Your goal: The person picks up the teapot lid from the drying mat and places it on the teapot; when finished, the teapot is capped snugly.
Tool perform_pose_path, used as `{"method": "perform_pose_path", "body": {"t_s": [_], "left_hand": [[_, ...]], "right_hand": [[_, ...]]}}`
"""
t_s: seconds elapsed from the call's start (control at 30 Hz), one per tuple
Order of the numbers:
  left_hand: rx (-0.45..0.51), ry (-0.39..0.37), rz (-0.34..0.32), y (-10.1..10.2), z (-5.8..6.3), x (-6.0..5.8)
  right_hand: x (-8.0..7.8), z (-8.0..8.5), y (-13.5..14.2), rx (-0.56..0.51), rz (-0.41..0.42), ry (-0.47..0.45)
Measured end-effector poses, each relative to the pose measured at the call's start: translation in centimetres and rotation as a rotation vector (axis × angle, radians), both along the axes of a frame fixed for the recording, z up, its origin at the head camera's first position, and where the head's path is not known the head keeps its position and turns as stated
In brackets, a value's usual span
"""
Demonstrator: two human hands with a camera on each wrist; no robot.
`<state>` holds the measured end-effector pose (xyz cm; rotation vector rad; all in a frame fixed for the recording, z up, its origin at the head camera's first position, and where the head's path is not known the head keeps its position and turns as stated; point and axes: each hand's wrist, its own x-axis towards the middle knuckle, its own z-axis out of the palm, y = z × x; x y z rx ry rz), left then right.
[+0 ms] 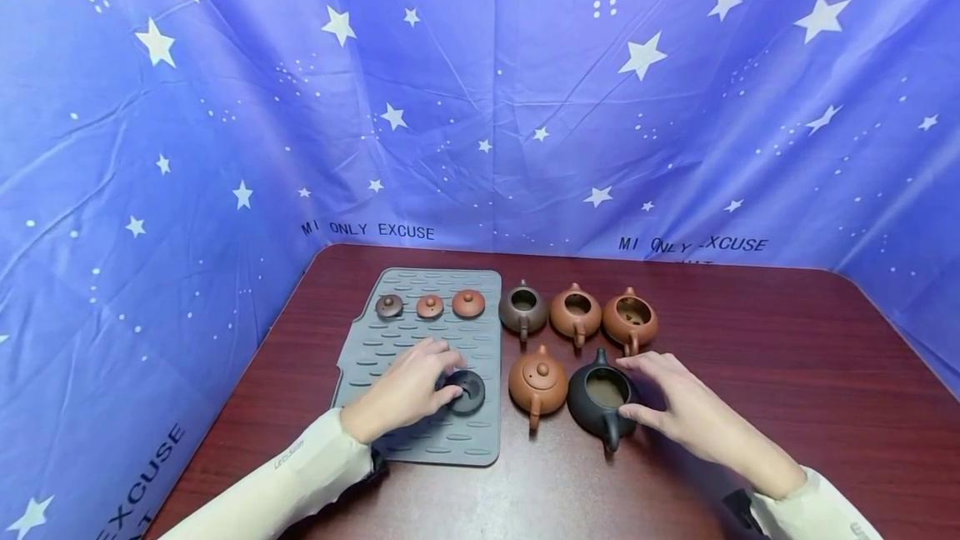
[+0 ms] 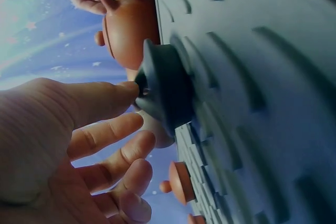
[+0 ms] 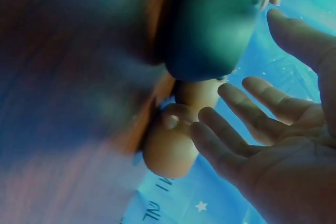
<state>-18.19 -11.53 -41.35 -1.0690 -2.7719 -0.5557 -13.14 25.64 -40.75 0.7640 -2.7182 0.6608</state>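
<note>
My left hand point(image 1: 408, 386) is over a black teapot lid point(image 1: 467, 392) lying on the grey mat point(image 1: 420, 432). In the left wrist view, the thumb tip is right at the knob of the lid point(image 2: 168, 87), and the other fingers are spread apart from it. An uncovered black teapot point(image 1: 585, 407) stands right of the mat. Beside it my right hand point(image 1: 686, 407) reaches in with parted, relaxed fingers, the thumb near the handle. In the right wrist view, the fingers point(image 3: 252, 111) hang around the side of the black teapot point(image 3: 210, 30) without gripping it.
A covered orange-brown teapot point(image 1: 537, 382) stands between mat and black teapot. Behind are three uncovered teapots, one dark brown point(image 1: 522, 311) and two orange-brown point(image 1: 576, 315). Small lids, one brown point(image 1: 389, 307) and two orange point(image 1: 468, 303), lie at the mat's far end. A starry curtain point(image 1: 487, 90) surrounds the table.
</note>
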Motion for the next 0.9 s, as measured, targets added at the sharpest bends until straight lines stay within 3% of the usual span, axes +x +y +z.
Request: {"method": "perform_pose_path", "body": {"t_s": [0.37,0.7,0.9], "left_hand": [[-0.006,-0.028,-0.035,0.1,-0.5,-0.1],[-0.011,0.013,-0.059,0.2,-0.7,-0.2],[0.020,0.053,-0.070,0.6,0.5,-0.2]], "right_hand": [[0.0,-0.9,0.6,0.006,-0.002,-0.044],[0.1,-1.0,0.7,-0.001,-0.011,-0.085],[0.1,-0.9,0.8,-0.005,-0.015,-0.115]]}}
